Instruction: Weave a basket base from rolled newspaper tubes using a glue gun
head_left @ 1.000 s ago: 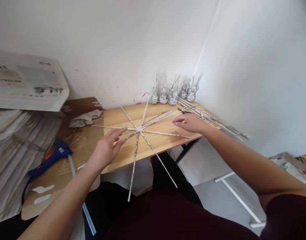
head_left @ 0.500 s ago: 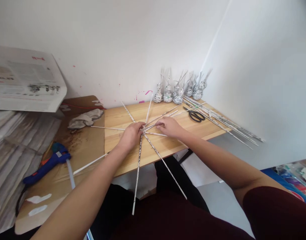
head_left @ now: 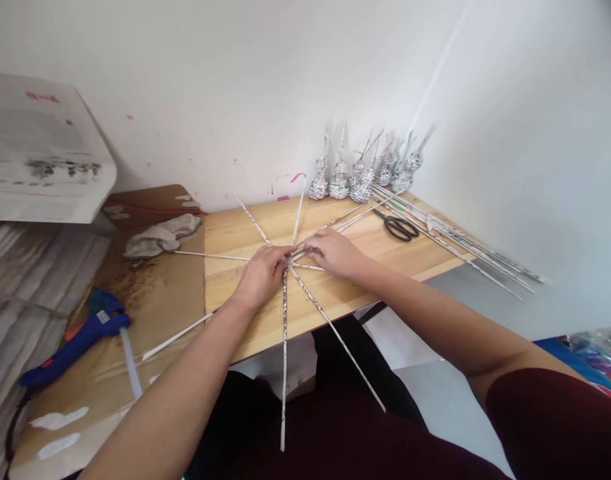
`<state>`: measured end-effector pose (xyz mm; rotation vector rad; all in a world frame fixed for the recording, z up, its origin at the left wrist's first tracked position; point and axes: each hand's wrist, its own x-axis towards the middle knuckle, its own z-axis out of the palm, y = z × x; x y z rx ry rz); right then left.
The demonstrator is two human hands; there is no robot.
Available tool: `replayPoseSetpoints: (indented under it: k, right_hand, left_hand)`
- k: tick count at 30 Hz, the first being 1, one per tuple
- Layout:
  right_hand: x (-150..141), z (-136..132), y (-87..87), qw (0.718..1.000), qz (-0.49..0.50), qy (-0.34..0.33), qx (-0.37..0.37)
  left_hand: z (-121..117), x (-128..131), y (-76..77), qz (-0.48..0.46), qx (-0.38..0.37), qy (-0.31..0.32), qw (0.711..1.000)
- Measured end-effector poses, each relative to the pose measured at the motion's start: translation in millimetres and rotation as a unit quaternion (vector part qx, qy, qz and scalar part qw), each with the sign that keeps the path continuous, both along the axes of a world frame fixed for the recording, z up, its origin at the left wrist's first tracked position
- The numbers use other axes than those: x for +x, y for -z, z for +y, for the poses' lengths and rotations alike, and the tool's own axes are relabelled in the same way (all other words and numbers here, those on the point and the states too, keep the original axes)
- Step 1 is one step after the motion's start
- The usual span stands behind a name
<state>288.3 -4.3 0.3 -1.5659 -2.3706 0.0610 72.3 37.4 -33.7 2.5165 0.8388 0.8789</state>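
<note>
Several thin rolled newspaper sticks (head_left: 284, 360) cross at one centre and fan out like spokes over the wooden board. My left hand (head_left: 265, 270) has its thumb and fingers closed on the crossing of the sticks, partly hiding it. Just right of that centre, my right hand (head_left: 334, 252) pinches a paper stick (head_left: 358, 217) that points towards the upper right. Other spokes pass under and beside the right hand, so its exact grip is partly hidden. Two spokes stick out past the board's front edge towards my lap.
Woven newspaper gourd shapes (head_left: 339, 180) stand against the wall. Black scissors (head_left: 401, 228) and a bundle of loose paper sticks (head_left: 455, 239) lie at right. On the cardboard (head_left: 170, 313) at left are a blue glue gun (head_left: 80, 343) and gloves (head_left: 160, 237). Stacked newspapers (head_left: 30, 287) stand beside it.
My right hand has moved slightly left, closer to the crossing and my left hand. The spokes have turned a little, and the camera view has shifted slightly.
</note>
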Motion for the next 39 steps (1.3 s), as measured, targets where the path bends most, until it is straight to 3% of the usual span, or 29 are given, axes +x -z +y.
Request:
replayPoseSetpoints:
  k: [5,11,22,26,39]
  right_hand:
    - [-8.2,2.9,-8.8,0.995,-0.096,0.007,0.006]
    - [-12.4,-1.0,-5.5,0.986,-0.156,0.001,0.061]
    - [2.2,11.5,4.6,0.996,-0.070,-0.037,0.046]
    - [1.5,3.0,5.4,0.996,-0.052,-0.021,0.064]
    - [6.4,-4.3,0.2,0.997,-0.042,0.066,0.019]
  left_hand:
    - [0.8,0.4,0.7,0.006,-0.002,-0.001,1.000]
    - [-0.4,1.5,-1.1,0.015,-0.004,0.004,1.000]
    - [-0.4,3.0,-3.6,0.048,-0.004,0.001,0.999]
    - [-0.7,2.9,-4.5,0.048,-0.010,0.002,0.999]
    - [-0.8,1.6,-5.2,0.037,-0.039,-0.014,0.998]
